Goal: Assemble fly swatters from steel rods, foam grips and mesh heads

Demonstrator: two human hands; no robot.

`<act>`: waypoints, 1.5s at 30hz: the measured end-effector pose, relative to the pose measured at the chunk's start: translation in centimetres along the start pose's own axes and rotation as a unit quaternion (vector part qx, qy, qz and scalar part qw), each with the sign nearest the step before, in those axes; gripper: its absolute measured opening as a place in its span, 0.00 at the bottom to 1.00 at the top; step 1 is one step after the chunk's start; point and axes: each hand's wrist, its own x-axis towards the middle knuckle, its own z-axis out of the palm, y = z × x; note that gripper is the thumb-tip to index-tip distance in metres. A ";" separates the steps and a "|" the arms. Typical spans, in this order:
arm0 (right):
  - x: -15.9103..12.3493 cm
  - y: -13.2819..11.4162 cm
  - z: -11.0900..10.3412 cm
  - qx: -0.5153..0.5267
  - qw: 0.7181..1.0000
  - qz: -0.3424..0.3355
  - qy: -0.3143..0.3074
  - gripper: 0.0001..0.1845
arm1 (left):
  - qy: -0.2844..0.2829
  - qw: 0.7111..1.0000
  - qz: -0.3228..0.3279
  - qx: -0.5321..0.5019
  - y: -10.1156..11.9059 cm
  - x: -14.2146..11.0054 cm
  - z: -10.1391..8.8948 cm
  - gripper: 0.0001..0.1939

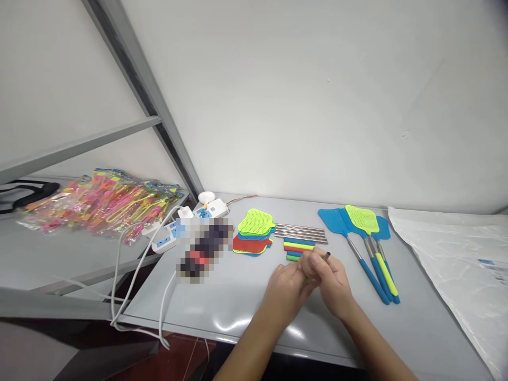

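Note:
Close together over the front of the table, my left hand (284, 288) and my right hand (333, 283) are both closed. A short end of a metal rod (326, 256) pokes out above my right fingers. What my left fingers grip is hidden. Just behind my hands lie several coloured handle sleeves (297, 246) in blue, yellow, red and green. Farther back is a row of metal rods (301, 233). To their left are fly swatter heads, with a yellow one (256, 221) on top and a red one (250, 244) in front.
Several fly swatters with handles (371, 259) lie at the right, beside a white plastic bag (448, 254). At the left are power strips (164, 239), white cables (116, 286), a blurred-out object (206, 248) and a shelf of bagged colourful items (115, 198). A metal post (138, 84) rises there.

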 end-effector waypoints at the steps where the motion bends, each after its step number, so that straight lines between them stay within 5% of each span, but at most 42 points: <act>1: 0.0 0.1 -0.1 0.004 1.000 -0.002 0.003 0.20 | -0.002 1.000 0.000 0.000 0.0 0.0 0.0 0.07; 22: -0.7 0.7 -0.2 -0.027 1.000 -0.004 -0.001 0.20 | 0.007 0.999 0.010 0.038 0.1 -0.1 0.2 0.04; 28: -0.9 -0.2 0.0 0.069 0.996 -0.030 0.050 0.22 | 0.008 1.000 0.007 0.019 0.1 -0.2 0.2 0.06; 34: 0.0 -4.1 0.3 0.217 0.963 -0.083 0.138 0.22 | 0.045 0.999 0.000 -0.027 0.3 -0.5 -0.8 0.10; 45: 2.2 -5.4 -0.4 0.318 0.923 -0.025 0.215 0.21 | 0.074 0.994 -0.032 -0.075 0.9 -1.4 -3.0 0.05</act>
